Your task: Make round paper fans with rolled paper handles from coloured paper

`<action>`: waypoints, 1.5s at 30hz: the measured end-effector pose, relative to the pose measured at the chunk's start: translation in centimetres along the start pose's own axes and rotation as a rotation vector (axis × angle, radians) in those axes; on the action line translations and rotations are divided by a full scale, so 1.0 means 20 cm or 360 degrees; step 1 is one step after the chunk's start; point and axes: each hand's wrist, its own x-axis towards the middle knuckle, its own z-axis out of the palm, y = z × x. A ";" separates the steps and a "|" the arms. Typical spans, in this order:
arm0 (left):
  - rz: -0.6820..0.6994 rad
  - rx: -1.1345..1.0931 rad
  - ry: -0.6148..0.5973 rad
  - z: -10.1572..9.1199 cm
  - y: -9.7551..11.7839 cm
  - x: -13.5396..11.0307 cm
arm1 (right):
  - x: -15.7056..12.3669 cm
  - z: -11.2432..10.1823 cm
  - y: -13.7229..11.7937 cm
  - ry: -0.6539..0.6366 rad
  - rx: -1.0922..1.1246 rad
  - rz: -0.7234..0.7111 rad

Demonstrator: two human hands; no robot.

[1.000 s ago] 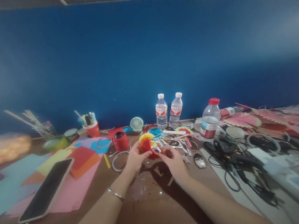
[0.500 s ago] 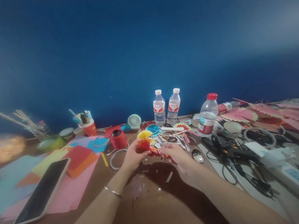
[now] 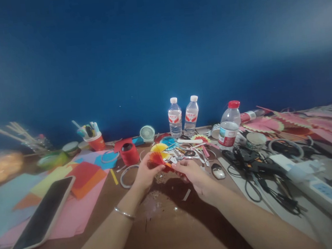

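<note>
Between my two hands, above the table's middle, is a pleated red-orange paper fan (image 3: 158, 158). My left hand (image 3: 146, 172) pinches its left side, with the thumb in front. My right hand (image 3: 191, 172) is closed on the fan's right end; its fingertips hide part of the paper. Just behind the fan lie a yellow pleated paper rosette (image 3: 160, 148) and a blue pleated rosette (image 3: 170, 142). White paper strips (image 3: 173, 154) are scattered around them.
A red thread spool (image 3: 129, 154) and a small fan (image 3: 147, 133) stand behind my left hand. Two water bottles (image 3: 175, 118) stand at the back. Coloured paper (image 3: 86, 178) and a phone (image 3: 44, 212) lie left; a mouse (image 3: 218, 171), cables and power strip (image 3: 319, 188) lie right.
The view has shifted slightly, so most things sit a little further left. Both hands keep hold of the paper fan, whose pleats now look more spread and lit.
</note>
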 end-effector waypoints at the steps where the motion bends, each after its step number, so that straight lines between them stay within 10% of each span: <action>1: -0.0001 0.0001 0.0001 0.00 0.00 0.00 | 0.00 0.00 0.00 0.0000 0.0005 -0.0005; 45: -0.0094 -0.0227 -0.0095 0.06 0.00 -0.03 | 0.05 -0.01 0.08 -0.0195 0.0210 0.0146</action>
